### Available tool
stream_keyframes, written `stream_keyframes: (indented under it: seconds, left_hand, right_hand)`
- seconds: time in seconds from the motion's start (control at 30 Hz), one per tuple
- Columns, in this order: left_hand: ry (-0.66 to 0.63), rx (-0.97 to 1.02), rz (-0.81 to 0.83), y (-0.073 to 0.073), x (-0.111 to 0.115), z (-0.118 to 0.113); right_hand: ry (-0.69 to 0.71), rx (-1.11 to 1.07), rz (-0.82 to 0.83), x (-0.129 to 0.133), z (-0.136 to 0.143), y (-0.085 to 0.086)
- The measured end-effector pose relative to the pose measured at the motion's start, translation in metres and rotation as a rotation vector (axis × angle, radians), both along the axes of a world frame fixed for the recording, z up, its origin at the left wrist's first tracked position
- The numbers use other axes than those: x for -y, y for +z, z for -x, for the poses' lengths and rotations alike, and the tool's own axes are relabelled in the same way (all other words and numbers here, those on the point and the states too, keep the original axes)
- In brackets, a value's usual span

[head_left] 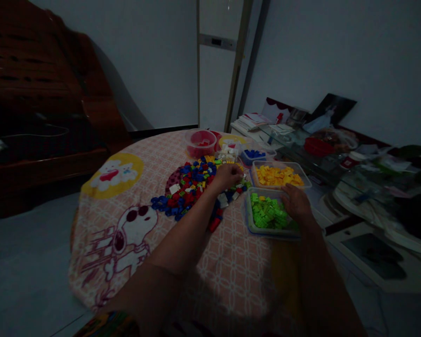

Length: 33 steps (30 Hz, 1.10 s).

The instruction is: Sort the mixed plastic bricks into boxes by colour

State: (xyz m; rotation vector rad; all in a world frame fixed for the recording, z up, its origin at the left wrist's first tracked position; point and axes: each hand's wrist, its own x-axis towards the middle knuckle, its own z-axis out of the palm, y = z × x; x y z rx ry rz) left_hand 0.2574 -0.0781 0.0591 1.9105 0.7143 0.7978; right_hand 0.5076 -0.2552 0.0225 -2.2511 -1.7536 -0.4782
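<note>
My left hand is over the right side of a pile of mixed toy building bricks, its fingers curled together in a pinch. Whatever is between those fingertips is too small and dark to make out. Over the right edge of a clear plastic box of green bricks, my right hand has its fingers stretched out and slightly apart, with no brick visible in them. Just behind it stands a box of yellow bricks. A single orange-yellow brick lies among the green ones.
Behind the pile stand a round pink tub with red bricks and a box of blue bricks. White bricks lie near them. A patterned cloth covers the round table. A cluttered glass-topped stand is at the right.
</note>
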Motion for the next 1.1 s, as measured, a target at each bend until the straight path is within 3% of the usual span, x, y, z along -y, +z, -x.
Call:
stream_keyframes:
  seconds: [0.17,0.27,0.37,0.57,0.73,0.83,0.93,1.1]
  left_hand:
    - [-0.246,0.338,0.172,-0.022,0.015,-0.032]
    - [-0.388,0.396,0.192,-0.034,0.014,-0.037]
    - [-0.436,0.394,0.184,-0.037,0.009,-0.033]
    - [-0.353,0.312,0.067,-0.018,-0.007,-0.009]
    - [-0.107,-0.04,-0.151,0.011,-0.02,0.026]
    - [0.007,-0.198,-0.251,0.02,-0.017,0.033]
    - [-0.028,-0.272,-0.353,0.015,-0.005,0.019]
    - [-0.154,-0.311,-0.508,-0.017,0.014,-0.018]
  right_hand:
    - [0.006,0.023,-0.007,0.0,-0.001,-0.001]
    - [0.024,0.026,-0.027,0.0,-0.002,-0.001]
    - [0.018,0.017,-0.02,0.0,-0.001,0.0]
    - [0.009,-0.007,0.009,0.001,-0.001,0.003]
    - [0.024,-0.014,-0.007,0.002,-0.002,0.001]
    - [0.027,-0.017,-0.019,0.001,-0.002,0.0]
    - [0.039,-0.027,-0.043,0.001,-0.003,-0.001]
    - [0.032,-0.035,-0.037,0.001,-0.002,-0.003]
